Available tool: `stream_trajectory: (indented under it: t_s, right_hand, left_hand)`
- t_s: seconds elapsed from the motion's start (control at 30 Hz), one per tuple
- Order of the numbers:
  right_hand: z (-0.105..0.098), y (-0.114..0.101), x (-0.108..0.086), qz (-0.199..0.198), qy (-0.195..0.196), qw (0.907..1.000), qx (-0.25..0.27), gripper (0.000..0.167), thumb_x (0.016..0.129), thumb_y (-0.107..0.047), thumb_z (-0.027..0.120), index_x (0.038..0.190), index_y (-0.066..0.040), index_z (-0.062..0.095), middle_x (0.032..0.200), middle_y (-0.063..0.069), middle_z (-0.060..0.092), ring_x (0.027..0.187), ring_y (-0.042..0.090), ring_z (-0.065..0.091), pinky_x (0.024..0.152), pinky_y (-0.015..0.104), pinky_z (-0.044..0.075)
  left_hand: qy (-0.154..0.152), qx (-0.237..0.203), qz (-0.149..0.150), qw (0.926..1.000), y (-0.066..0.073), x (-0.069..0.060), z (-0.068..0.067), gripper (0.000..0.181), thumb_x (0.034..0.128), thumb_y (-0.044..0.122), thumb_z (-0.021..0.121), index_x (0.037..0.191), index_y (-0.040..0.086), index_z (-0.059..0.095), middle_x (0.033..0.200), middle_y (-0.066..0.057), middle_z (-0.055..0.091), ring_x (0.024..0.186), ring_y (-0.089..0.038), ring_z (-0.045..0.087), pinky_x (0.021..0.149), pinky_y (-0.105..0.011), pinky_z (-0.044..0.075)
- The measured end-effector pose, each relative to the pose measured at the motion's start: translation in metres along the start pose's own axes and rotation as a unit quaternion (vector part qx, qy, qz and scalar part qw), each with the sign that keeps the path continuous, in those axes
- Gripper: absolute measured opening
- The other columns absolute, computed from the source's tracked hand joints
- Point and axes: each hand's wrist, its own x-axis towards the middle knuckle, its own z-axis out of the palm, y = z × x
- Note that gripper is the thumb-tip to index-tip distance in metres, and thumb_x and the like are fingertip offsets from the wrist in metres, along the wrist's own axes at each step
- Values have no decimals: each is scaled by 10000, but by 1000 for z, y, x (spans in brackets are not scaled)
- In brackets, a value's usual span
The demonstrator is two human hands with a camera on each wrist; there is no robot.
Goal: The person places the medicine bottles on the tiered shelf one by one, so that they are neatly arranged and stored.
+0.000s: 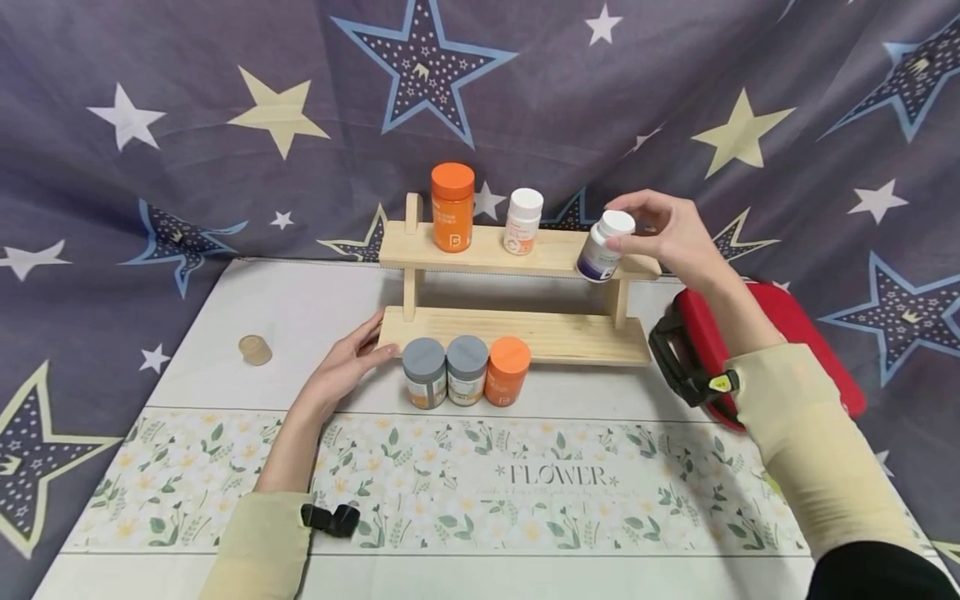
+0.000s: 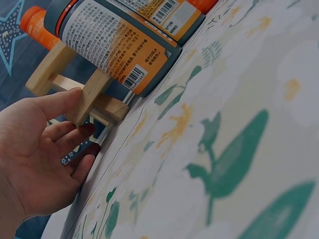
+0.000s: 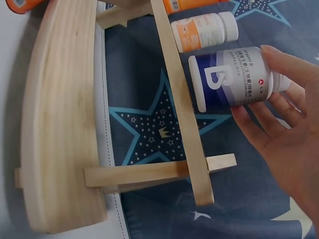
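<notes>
A white pill bottle with a purple base and a large "B" (image 3: 232, 79) is gripped in my right hand (image 1: 663, 229), between thumb and fingers. It is tilted at the right part of the upper board of a two-tier wooden shelf (image 1: 517, 325); whether its base touches the board I cannot tell. My left hand (image 1: 348, 360) holds the left end of the lower board, thumb on one face and fingers around the other (image 2: 50, 149). On the upper board stand a large orange bottle (image 1: 452, 212) and a small white-and-orange bottle (image 1: 522, 223).
In front of the shelf, two grey-lidded jars (image 1: 425, 375) and an orange jar (image 1: 507, 372) stand in a row. A small tan cup-like object (image 1: 255, 350) lies at the left. A red case (image 1: 810, 333) with a black handle sits at the right. A starry curtain (image 1: 555, 100) hangs behind.
</notes>
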Motion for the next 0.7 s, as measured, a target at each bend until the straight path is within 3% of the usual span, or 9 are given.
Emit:
stream_trajectory:
  t_s: [0.33,0.7]
  right_hand:
    - [-6,6,23,154,75,9995,-267,411,845,-143,845,1232,-122,709,1102,-104,720,974,60,671,816,160,518]
    - [-1,7,31,167,160,9987,-450,403,836,-175,860,1209,-132,715,1059,-126,713,961,63,666,760,151,518]
  left_hand:
    - [23,-37,4,10000,0,0,1,862,1003,405,664,1668,255,136,1720,-124,240,1588,-350,253,1324,-513,172]
    - [9,-82,44,10000,-1,0,0,841,1010,400,656,1666,263,148,1718,-114,248,1590,-339,255,1326,-503,173]
